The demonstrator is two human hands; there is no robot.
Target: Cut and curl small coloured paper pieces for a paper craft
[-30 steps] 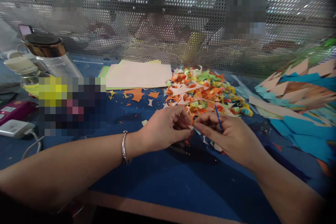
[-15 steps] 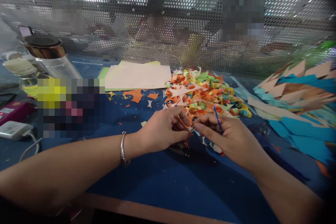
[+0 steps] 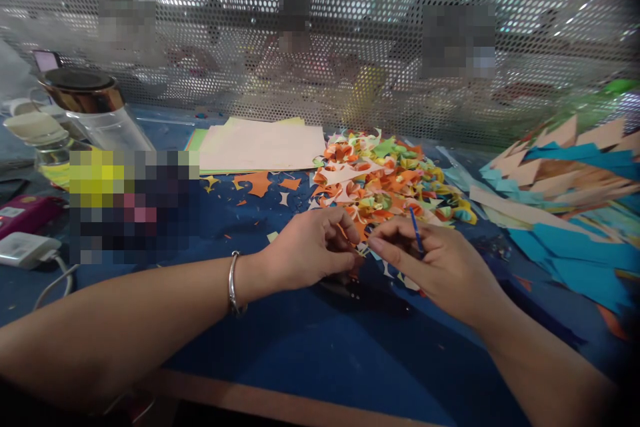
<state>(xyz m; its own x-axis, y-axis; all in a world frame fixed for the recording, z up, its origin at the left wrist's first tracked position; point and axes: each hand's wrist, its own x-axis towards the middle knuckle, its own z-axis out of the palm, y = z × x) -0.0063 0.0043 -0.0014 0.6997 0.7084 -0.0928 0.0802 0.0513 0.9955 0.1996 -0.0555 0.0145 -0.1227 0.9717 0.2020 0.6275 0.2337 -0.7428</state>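
Observation:
My left hand (image 3: 307, 248) and my right hand (image 3: 430, 263) meet fingertip to fingertip over the blue table (image 3: 280, 340). Between them they pinch a small orange paper piece (image 3: 354, 239). A thin blue stick (image 3: 415, 229) is gripped in my right hand and points up and away. My left wrist wears a silver bangle (image 3: 233, 282). Just beyond the fingers lies a heap of curled orange, yellow and green paper scraps (image 3: 390, 180).
Flat paper sheets (image 3: 260, 145) lie at the back centre, with cut orange bits (image 3: 260, 181) in front. Blue and tan paper strips (image 3: 570, 193) pile up at right. A jar with a metal lid (image 3: 87, 103), a pink phone (image 3: 23, 213) and a white charger (image 3: 23, 248) stand left. A perforated screen (image 3: 320, 40) backs the table.
Both hands stayed together in place. The fingers shifted slightly as they worked the small orange piece; the left fingertips curled a little closer.

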